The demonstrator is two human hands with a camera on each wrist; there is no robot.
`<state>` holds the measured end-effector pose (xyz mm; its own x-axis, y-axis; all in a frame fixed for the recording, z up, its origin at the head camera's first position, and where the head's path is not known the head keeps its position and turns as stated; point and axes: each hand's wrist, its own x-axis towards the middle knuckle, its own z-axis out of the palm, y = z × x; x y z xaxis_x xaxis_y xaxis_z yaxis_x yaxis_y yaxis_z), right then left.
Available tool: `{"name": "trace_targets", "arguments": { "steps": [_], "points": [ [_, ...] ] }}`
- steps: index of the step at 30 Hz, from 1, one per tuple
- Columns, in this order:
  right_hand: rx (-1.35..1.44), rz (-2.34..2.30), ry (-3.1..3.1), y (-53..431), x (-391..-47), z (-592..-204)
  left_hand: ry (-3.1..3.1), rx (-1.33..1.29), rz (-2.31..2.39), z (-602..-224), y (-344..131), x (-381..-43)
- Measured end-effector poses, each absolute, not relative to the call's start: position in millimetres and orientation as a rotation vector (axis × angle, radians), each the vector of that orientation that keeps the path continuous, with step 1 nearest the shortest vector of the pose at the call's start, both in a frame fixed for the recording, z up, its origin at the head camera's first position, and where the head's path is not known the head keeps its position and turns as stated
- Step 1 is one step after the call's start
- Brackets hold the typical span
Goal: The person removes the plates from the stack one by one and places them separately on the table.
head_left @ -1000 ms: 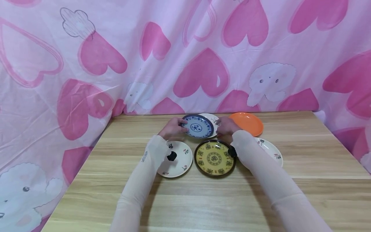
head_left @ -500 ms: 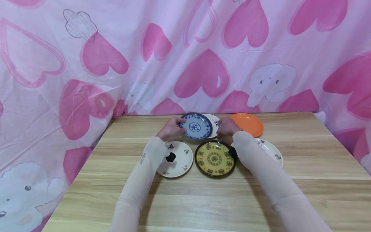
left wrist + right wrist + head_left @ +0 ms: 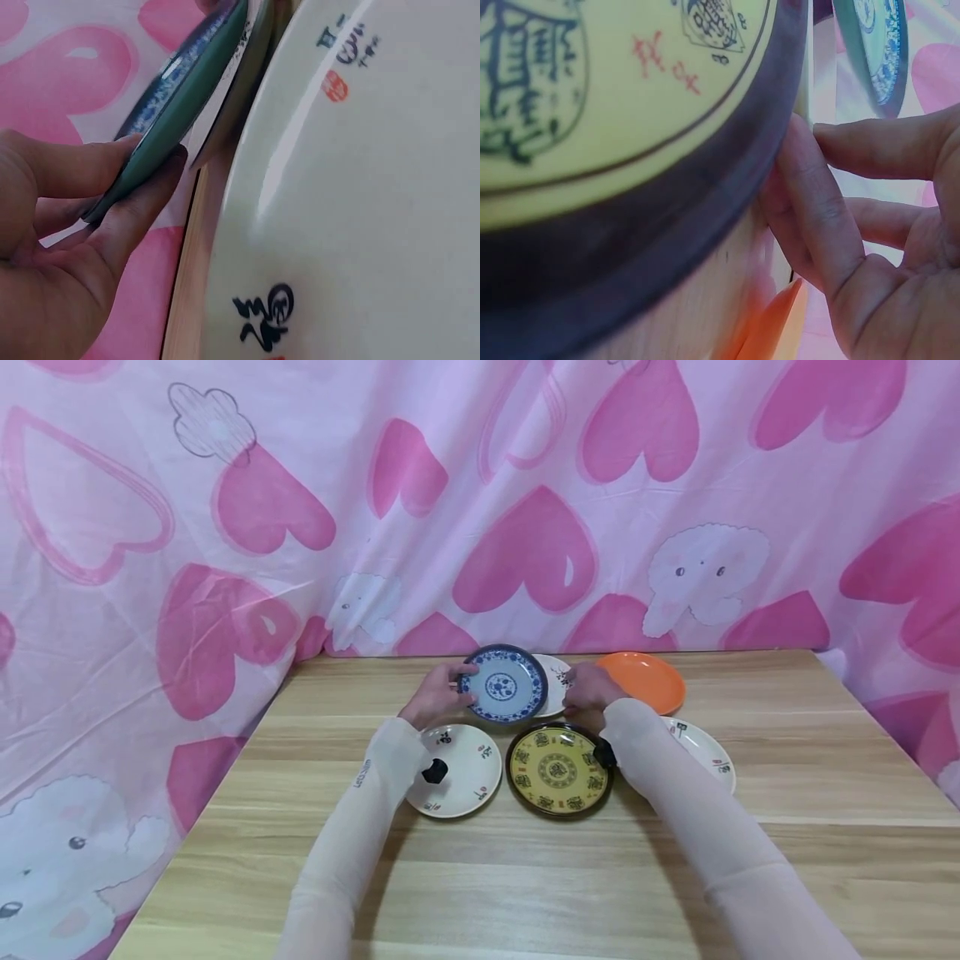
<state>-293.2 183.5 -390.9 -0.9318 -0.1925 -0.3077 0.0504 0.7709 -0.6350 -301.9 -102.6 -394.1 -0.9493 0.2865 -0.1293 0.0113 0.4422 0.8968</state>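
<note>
My left hand (image 3: 437, 695) pinches the left rim of a blue-and-white plate (image 3: 501, 685), thumb on one face and fingers on the other. In the left wrist view this plate (image 3: 180, 97) stands tilted, apart from the patterned white plate (image 3: 556, 683) it partly covers in the head view. That white plate's right rim is pinched by my right hand (image 3: 592, 689); the right wrist view shows its thumb and fingertips (image 3: 802, 131) meeting at a pale edge. Nearer me lie a yellow plate with a dark rim (image 3: 558, 770) and a white plate with small motifs (image 3: 465, 772).
An orange plate (image 3: 645, 681) lies at the back right of the wooden table (image 3: 510, 885). Another white plate (image 3: 701, 752) is partly hidden beneath my right forearm. A pink heart-patterned curtain (image 3: 420, 552) hangs right behind the table's back edge.
The blue-and-white plate has shifted left in my left hand and tipped up to face me more, uncovering more of the white plate behind. My right hand has hardly moved.
</note>
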Motion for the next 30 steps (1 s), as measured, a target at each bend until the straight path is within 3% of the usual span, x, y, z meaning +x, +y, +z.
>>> {"name": "trace_targets", "arguments": {
  "steps": [30],
  "points": [
    [-0.065, -0.923, 2.62, 181, -296, -392, 2.465, 0.114, 1.656, -394, -135, -301]
  ]
}}
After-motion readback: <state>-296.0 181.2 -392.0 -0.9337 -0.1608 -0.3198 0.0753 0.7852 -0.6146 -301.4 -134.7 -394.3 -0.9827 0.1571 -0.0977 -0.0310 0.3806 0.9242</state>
